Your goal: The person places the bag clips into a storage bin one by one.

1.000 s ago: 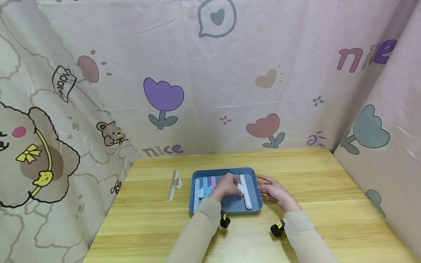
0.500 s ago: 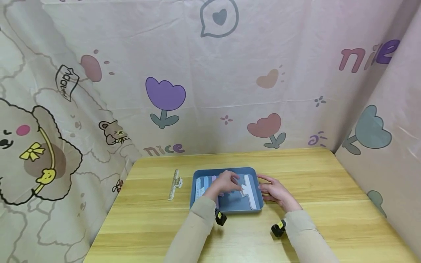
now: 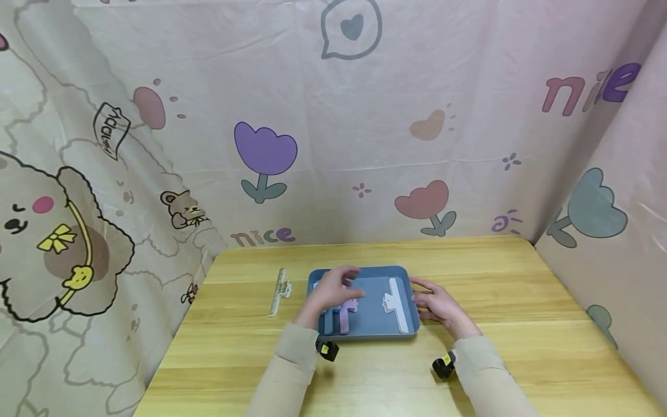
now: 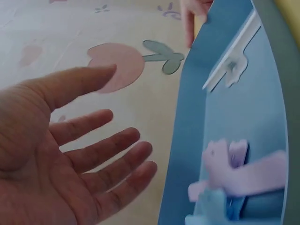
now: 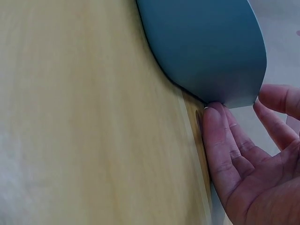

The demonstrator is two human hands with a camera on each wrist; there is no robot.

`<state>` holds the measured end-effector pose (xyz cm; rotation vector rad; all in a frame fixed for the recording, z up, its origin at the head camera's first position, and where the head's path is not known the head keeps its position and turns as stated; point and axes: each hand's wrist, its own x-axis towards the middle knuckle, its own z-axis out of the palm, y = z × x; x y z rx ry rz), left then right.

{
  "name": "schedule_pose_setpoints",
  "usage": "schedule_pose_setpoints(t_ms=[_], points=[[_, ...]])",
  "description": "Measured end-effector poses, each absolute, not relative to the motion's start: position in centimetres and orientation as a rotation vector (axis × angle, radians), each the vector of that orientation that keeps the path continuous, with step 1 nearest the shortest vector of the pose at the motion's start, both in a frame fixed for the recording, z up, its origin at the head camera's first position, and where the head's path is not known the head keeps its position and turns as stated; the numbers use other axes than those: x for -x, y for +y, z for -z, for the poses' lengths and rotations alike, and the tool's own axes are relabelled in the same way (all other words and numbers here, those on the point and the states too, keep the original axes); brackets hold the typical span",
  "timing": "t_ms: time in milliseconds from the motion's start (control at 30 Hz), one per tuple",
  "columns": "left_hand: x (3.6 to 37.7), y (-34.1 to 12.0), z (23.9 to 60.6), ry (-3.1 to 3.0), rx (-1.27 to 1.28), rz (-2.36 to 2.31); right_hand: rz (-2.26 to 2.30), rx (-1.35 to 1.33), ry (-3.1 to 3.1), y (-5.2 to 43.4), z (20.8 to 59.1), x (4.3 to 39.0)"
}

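My left hand [image 3: 330, 292] hovers above the left part of a blue-grey tray [image 3: 377, 337], fingers spread and holding nothing. Beneath it lie a purple sealing clip [image 3: 344, 321] and a blue sealing clip [image 3: 328, 324], partly covered by the hand. A white sealing clip [image 3: 398, 307] lies along the tray's right side, its handle facing left. In the left wrist view the purple clip [image 4: 258, 176] and white clip [image 4: 234, 51] show inside the tray. My right hand [image 3: 440, 307] touches the tray's outer right wall with extended fingertips, seen close in the right wrist view.
A clear ruler-marked clip [image 3: 278, 294] lies on the wooden table [image 3: 224, 347] left of the tray. Patterned curtains [image 3: 333, 145] hang behind the table and on both sides.
My left hand has let go of the white clip and moved left across the tray. The white clip now lies slightly further right. My right hand stays at the tray's right wall.
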<state>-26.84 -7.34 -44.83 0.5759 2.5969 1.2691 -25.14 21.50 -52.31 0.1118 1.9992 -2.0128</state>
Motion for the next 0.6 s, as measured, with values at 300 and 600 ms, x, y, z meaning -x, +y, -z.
schedule_pose_setpoints(t_ms=[300,600], points=[[25.8,-11.7,45.3,2.706,-0.573,-1.374,2.010,-0.094,2.002,21.4,52.5,25.2],[26.1,-16.4,47.2,2.730,-0.365,-1.544,2.009,-0.116,2.000,21.6,52.7,25.3]])
